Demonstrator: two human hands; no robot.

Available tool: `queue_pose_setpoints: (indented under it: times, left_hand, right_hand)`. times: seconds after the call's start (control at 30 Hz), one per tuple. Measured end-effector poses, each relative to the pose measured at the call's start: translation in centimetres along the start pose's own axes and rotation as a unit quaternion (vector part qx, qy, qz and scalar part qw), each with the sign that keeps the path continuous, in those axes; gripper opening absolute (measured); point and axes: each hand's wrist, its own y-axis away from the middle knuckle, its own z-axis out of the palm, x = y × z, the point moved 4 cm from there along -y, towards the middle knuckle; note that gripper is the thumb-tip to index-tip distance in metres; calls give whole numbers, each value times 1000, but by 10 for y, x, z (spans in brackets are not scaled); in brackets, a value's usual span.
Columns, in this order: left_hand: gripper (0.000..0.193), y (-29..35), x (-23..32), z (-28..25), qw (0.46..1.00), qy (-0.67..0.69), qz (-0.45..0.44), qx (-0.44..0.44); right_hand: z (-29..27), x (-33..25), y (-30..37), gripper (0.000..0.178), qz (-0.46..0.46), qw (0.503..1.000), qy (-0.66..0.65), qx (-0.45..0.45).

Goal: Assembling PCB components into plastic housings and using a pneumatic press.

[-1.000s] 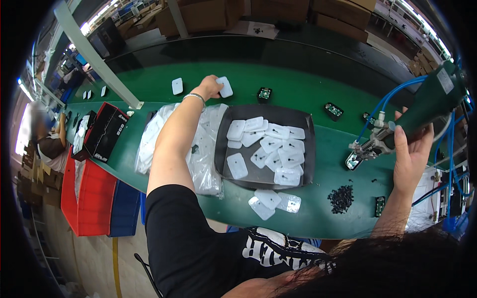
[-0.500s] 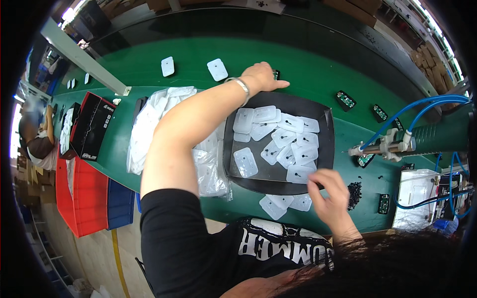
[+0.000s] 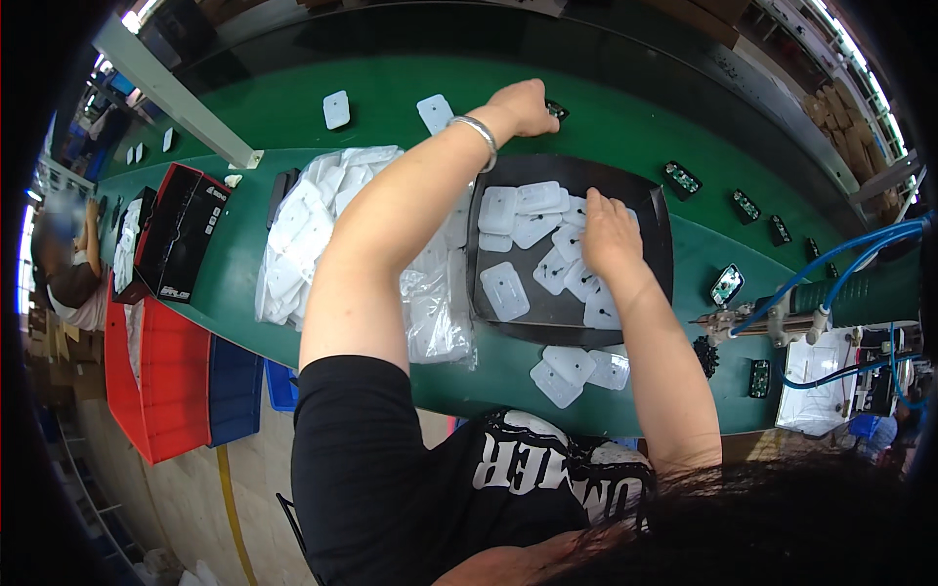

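My left hand [image 3: 526,107], wearing a metal bangle, reaches over to the far green belt. Its fingers are bent around the near side of a black-cased circuit board [image 3: 556,110], most of which the hand hides. My right hand [image 3: 614,234] is above the black tray [image 3: 666,230], its fingers stretched over the white plastic covers [image 3: 555,271]. The thumb stands a little apart from the fingers. Some covers in the tray carry small black parts; others, such as the cover at the tray's near left [image 3: 504,291], lie flat.
Clear bags of white covers [image 3: 298,230] lie left of the tray, with loose covers [image 3: 560,376] before it. Several black-cased boards [image 3: 683,180] line the belt at right. A blue-hosed screwdriver fixture [image 3: 772,317] juts in near small black parts [image 3: 705,357]. Red [image 3: 161,391] and blue bins [image 3: 234,396] stand left.
My right hand has moved from the tray's near right edge to over the covers inside it. My left hand has shifted slightly farther away, together with the circuit board. The view has shifted slightly.
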Motion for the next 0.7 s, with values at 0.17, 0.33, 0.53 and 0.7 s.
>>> queue_pose_setpoints:
  times: [0.17, 0.33, 0.53, 0.7]
  left_hand:
    - [63, 41, -14, -35, 984, 174, 2, 39]
    - [59, 110, -7, -59, 943, 327, -5, 68]
    - [54, 196, -4, -75, 918, 388, -8, 81]
    - [51, 252, 5, -77, 882, 460, -50, 89]
  right_hand:
    - [-9, 2, -12, 50, 41, 991, 24, -121]
    - [-8, 4, -10, 36, 12, 992, 20, -122]
    - [-3, 1, -11, 36, 4, 990, -35, -137]
    - [-18, -1, -13, 59, 16, 977, -63, -205]
